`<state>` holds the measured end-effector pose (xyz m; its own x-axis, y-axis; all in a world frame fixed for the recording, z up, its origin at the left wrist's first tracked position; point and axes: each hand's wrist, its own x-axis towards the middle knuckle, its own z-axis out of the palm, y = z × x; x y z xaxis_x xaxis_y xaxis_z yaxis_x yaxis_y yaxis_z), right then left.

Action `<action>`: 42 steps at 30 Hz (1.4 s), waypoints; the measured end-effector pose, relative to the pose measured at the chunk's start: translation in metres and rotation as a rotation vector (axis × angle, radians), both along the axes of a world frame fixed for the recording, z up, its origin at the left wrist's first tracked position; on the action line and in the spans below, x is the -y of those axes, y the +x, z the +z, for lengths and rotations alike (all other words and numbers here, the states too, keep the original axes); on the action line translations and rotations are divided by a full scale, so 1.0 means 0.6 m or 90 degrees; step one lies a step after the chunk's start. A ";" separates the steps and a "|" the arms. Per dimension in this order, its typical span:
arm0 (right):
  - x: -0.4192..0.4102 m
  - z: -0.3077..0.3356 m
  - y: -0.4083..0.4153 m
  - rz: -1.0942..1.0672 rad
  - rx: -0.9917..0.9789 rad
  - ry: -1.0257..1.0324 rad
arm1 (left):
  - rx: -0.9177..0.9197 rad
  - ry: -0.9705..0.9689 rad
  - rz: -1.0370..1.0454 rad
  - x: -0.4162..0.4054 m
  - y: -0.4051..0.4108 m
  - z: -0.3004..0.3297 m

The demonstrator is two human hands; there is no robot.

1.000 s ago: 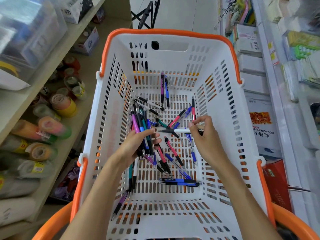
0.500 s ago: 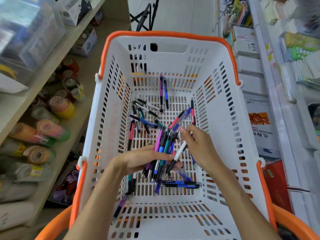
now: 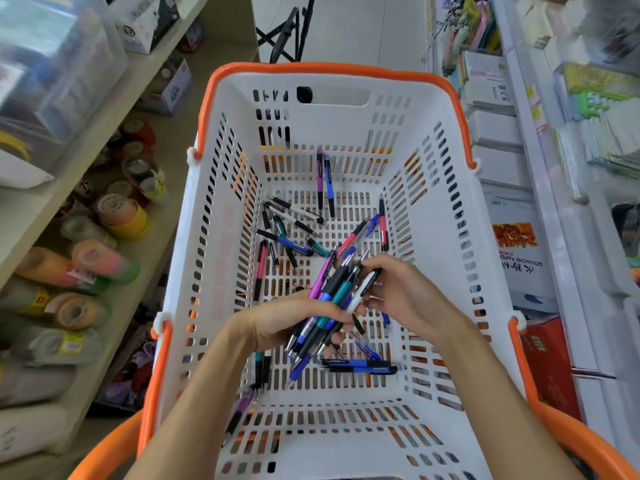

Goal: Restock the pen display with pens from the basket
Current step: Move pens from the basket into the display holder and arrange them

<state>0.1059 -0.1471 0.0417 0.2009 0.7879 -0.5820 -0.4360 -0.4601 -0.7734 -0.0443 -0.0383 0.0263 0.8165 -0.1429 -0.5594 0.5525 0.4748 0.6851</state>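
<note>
White plastic basket [image 3: 446, 209] with orange rim is our landmark; both forearms reach in over its near wall. On the near floor lie two dark blue pens [image 3: 356, 366] side by side, plus a teal one and a purple one by the left wall.

Mid-basket, our left hand [image 3: 294, 323] is curled shut round a bundle [image 3: 327, 306] of pens: purple, blue, teal, black, tips fanning down toward the near wall. Our right hand [image 3: 401, 292], touching the bundle from the right-wall side, pinches a white pen [image 3: 362, 289] between thumb and fingers and lays it against the bundle; other fingers loosely bent.

Change: a second ago the white pen was held flat and apart from the left hand, which was still pressed among loose pens on the floor. Half a second ago the bundle was up and the white pen angling in. Now it sits alongside the rest. So gathering goes one pen at a time, and the count in hand grows.

Further in, loose pens [image 3: 294, 233] remain scattered on the floor; a purple and blue pair lean on the far wall. Plenty left to collect. Pen display: we cannot pick it out among the shelves beside the basket. Nothing restocked yet, we judge.
</note>
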 end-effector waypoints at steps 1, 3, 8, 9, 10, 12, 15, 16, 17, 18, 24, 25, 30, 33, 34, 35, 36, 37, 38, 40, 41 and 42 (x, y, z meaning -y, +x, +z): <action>0.001 0.000 0.003 -0.012 -0.022 0.009 | 0.004 -0.025 0.013 -0.002 0.000 0.003; 0.001 0.001 0.006 -0.011 0.060 -0.015 | 0.005 -0.043 0.024 -0.003 0.000 0.004; 0.000 0.001 0.006 -0.167 0.280 -0.031 | -0.011 -0.023 0.017 -0.009 -0.008 -0.006; 0.002 0.002 0.011 -0.235 0.301 -0.011 | -0.018 -0.020 0.022 -0.011 -0.008 -0.006; 0.004 0.004 0.013 -0.301 0.329 0.018 | -0.026 -0.020 0.035 -0.012 -0.008 -0.006; 0.004 0.014 0.007 -0.391 0.396 0.103 | -0.046 -0.049 0.115 -0.009 -0.003 -0.004; -0.002 0.015 -0.020 -0.349 0.485 0.170 | -0.069 -0.117 0.376 -0.006 0.009 -0.011; -0.005 0.013 -0.030 -0.303 0.505 0.167 | -0.063 -0.122 0.451 -0.007 0.011 -0.016; -0.006 0.009 -0.037 -0.255 0.522 0.159 | -0.056 -0.123 0.501 -0.006 0.014 -0.019; -0.007 0.007 -0.044 -0.210 0.529 0.151 | -0.052 -0.117 0.536 -0.007 0.014 -0.020; -0.007 -0.016 -0.057 0.006 0.522 0.086 | -0.008 -0.082 0.616 -0.012 0.010 -0.016; -0.007 -0.019 -0.058 0.024 0.519 0.079 | -0.012 -0.076 0.617 -0.013 0.009 -0.014; -0.005 -0.023 -0.062 0.079 0.490 0.082 | -0.034 -0.011 0.578 -0.007 0.010 -0.005; -0.004 -0.024 -0.062 0.079 0.490 0.081 | -0.004 0.006 0.545 -0.003 0.014 -0.001; -0.004 -0.024 -0.060 0.073 0.494 0.082 | 0.011 0.011 0.536 -0.003 0.015 -0.001; -0.004 -0.024 -0.060 0.070 0.497 0.085 | 0.020 0.018 0.523 -0.002 0.014 -0.001; -0.004 -0.023 -0.059 0.076 0.501 0.088 | 0.021 0.031 0.513 -0.002 0.013 -0.003; -0.004 -0.023 -0.058 0.091 0.507 0.090 | 0.014 0.042 0.505 -0.002 0.012 -0.005; -0.003 -0.023 -0.057 0.112 0.522 0.093 | 0.006 0.053 0.499 -0.003 0.011 -0.005; -0.004 -0.021 -0.054 0.106 0.568 0.095 | -0.009 0.073 0.482 -0.006 0.007 -0.005; -0.005 -0.019 -0.050 0.052 0.585 0.089 | -0.016 0.070 0.463 -0.008 0.006 -0.005; -0.006 -0.017 -0.043 -0.021 0.592 0.076 | -0.022 0.055 0.437 -0.008 0.004 -0.004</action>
<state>0.0798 -0.1435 0.0316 0.5684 0.8176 -0.0916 0.3692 -0.3529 -0.8597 -0.0417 -0.0335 0.0239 0.6882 0.4456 -0.5725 0.1688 0.6691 0.7238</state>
